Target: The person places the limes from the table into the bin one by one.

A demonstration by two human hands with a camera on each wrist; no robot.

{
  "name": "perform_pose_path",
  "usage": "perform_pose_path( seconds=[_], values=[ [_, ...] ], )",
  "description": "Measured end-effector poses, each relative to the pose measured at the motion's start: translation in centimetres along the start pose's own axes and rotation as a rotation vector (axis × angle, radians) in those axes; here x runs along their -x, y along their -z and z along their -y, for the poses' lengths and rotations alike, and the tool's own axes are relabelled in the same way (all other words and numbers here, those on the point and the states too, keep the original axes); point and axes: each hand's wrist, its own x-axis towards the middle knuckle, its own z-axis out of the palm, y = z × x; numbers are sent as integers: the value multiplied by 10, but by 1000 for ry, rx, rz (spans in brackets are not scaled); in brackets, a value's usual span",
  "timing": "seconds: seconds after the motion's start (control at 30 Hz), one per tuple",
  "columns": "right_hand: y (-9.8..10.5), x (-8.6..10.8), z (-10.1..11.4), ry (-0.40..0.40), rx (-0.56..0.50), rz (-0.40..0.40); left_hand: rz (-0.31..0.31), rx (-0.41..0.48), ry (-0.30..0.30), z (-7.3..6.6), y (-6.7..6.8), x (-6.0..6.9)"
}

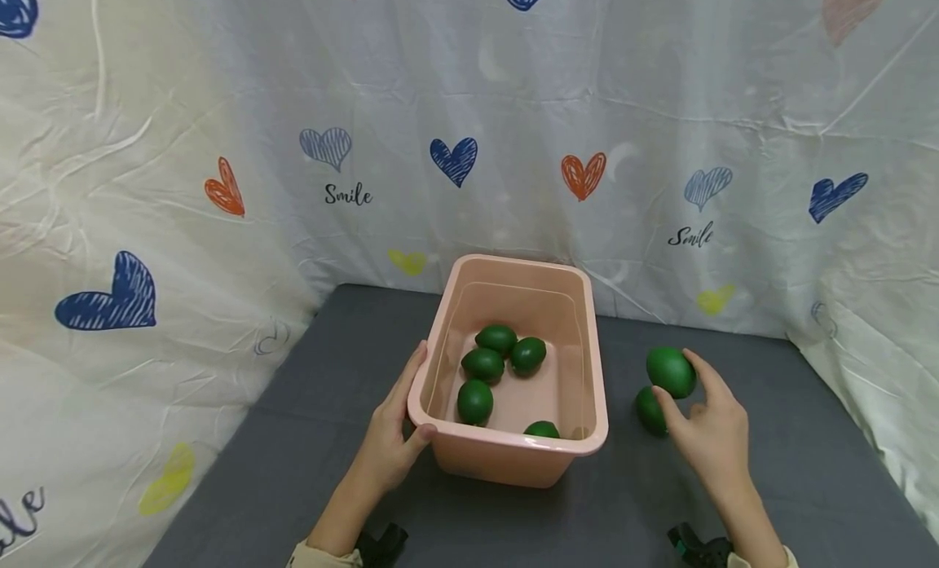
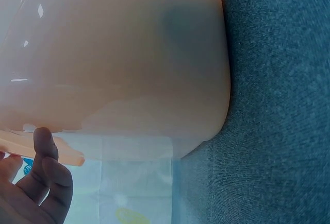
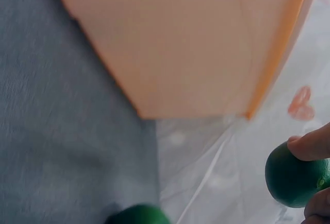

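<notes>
A pink plastic bin stands at the middle of the table with several green limes inside. At its near left corner my left hand grips the rim, thumb on the front edge and fingers along the left side. In the left wrist view, bent fingers show beside the bin wall. To the right of the bin, my right hand pinches a lime between thumb and fingers, above the table. Another lime lies on the table just below, partly hidden by the held one.
A dark grey cloth covers the table. Behind it and at the sides hangs a white curtain printed with hearts and words. The bin's far end is close to the curtain.
</notes>
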Motion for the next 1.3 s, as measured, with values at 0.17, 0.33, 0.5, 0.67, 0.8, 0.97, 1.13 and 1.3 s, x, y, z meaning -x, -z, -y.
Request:
perform_pose_path(
  seconds=[0.17, 0.33, 0.5, 0.67, 0.8, 0.97, 1.13, 1.3],
  values=[
    [0, 3, 20, 45, -43, 12, -7, 1, -22, 0, 2, -2],
    [3, 5, 39, 72, -88, 10, -11, -8, -40, 1, 3, -2],
    [5, 4, 56, 74, -149, 7, -8, -20, -36, 1, 3, -3],
    [-1, 5, 69, 40, -205, 42, -4, -22, -19, 0, 1, 0],
    [-8, 5, 76, -7, -267, 86, -2, -15, -11, 0, 0, 3],
    [-16, 2, 82, -56, -402, 159, -3, -14, -11, 0, 0, 3],
    [-20, -3, 85, -123, -547, 269, -7, -25, -12, -1, 2, 1],
    [-24, -8, 87, -212, -646, 354, -3, -18, -16, -1, 2, 0]
  ],
)
